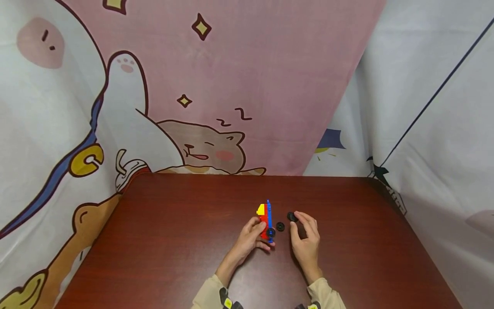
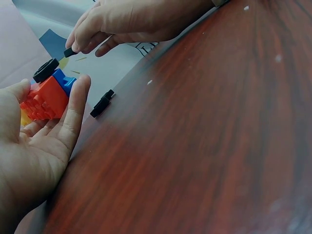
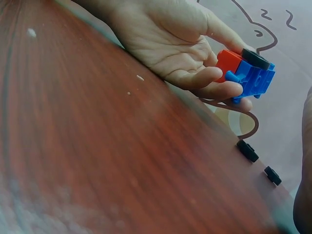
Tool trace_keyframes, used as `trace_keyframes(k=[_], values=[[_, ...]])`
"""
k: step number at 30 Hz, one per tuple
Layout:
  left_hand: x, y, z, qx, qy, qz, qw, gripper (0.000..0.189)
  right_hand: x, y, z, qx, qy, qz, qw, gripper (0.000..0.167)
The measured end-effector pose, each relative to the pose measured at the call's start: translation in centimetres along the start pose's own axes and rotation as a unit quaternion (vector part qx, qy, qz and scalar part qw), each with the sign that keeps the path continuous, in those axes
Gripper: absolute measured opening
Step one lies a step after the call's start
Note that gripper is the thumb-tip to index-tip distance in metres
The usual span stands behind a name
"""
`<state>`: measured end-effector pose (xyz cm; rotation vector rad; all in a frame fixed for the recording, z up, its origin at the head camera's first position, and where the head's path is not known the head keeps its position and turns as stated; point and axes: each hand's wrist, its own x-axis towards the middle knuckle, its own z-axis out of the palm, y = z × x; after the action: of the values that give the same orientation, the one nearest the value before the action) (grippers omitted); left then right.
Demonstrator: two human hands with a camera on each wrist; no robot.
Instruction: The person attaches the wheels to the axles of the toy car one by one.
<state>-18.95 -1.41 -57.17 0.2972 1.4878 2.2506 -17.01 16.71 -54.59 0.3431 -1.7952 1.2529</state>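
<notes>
My left hand [image 1: 251,235] grips a toy vehicle [image 1: 266,221] built of red, blue and yellow blocks. One black wheel [image 2: 45,70] sits on its side, near the thumb. The right wrist view shows the blue underside [image 3: 256,80] and red body between thumb and fingers. To the right of the vehicle, my right hand [image 1: 305,238] pinches a small black wheel [image 2: 70,51] at its fingertips, apart from the vehicle. Between the hands, a loose black wheel [image 1: 280,226] rests on the table. At the edge of the right wrist view, only part of my right hand [image 3: 304,168] shows.
The brown wooden table [image 1: 173,240] spreads around both hands. Two black wheels, one nearer [image 3: 247,151] and one farther right [image 3: 273,175], lie on it in the right wrist view. A printed cloth [image 1: 270,77] hangs behind the table, with white cloth [image 1: 436,128] at the right.
</notes>
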Motion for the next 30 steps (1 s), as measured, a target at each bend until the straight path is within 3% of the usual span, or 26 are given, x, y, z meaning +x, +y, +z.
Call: trace_keyframes(k=[30], values=[[0.1,0.0,0.2,0.003,0.005,0.001,1.0,0.031,0.0,-0.3,1.2,-0.004,-0.005,0.04,0.9992,0.037]])
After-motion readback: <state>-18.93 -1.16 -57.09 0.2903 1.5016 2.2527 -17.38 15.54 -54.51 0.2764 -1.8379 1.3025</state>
